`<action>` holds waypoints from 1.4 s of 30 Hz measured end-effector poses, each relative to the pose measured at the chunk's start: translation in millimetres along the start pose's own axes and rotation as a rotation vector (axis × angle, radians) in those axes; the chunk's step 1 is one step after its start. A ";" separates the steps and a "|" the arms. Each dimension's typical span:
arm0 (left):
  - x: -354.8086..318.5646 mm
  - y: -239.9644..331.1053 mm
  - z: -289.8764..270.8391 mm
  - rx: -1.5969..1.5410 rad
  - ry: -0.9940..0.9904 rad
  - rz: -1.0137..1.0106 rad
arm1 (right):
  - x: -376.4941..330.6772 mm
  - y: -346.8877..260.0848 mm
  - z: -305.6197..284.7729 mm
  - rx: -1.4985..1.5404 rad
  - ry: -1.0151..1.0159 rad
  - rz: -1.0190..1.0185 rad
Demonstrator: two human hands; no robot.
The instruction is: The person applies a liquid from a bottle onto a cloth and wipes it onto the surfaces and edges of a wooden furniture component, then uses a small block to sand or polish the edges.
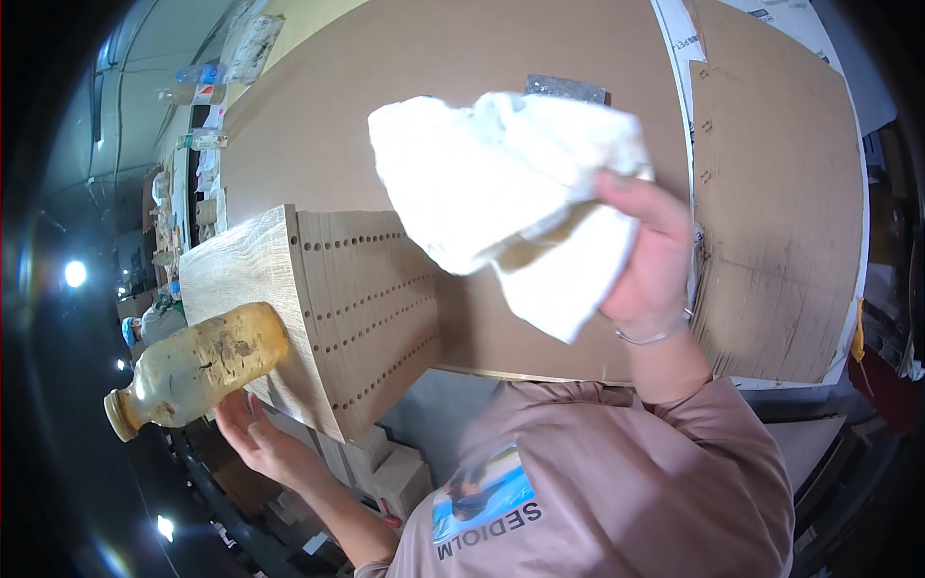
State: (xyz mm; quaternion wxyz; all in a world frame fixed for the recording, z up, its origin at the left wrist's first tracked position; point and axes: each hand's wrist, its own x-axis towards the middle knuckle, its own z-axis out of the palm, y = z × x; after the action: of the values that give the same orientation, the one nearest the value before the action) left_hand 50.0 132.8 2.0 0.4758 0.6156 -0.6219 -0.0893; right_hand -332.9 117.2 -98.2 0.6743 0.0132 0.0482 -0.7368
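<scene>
My right hand (653, 255) is raised over the board, its thumb and fingers closed on a crumpled white cloth (511, 183). The cloth spreads out to the left of the hand, with a folded corner hanging below it. At the left my left hand (258, 438) has its fingers apart, with fingertips at the side of a yellowish, stained bottle (207, 366). Whether they touch it is hard to tell. The bottle's base is next to the wood-grain boards (241, 279), and its neck points outward to the lower left.
A large brown board (318, 116) lies before me. Rows of holes run along the side of the wood-grain boards. A dark grey block (567, 90) sits partly behind the cloth. Cardboard sheets (771, 212) lie at the right. Small bottles (202, 140) stand at the far left.
</scene>
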 end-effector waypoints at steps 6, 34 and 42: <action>34.1 16.5 28.0 -0.197 -0.045 0.014 | -26.4 0.8 -0.2 -0.202 0.115 -0.106; -114.5 5.8 25.0 -0.104 -1.091 -0.346 | -112.5 94.3 -40.4 -0.296 0.222 0.248; -112.1 -0.5 11.5 0.005 -1.151 -0.306 | -133.9 107.5 -49.1 -0.266 0.247 0.209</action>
State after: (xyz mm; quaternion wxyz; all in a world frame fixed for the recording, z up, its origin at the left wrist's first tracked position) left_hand 18.7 222.6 -58.5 0.0422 0.5519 -0.6843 -0.4748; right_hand -216.1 245.2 -141.5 0.7319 0.0193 0.2258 -0.6426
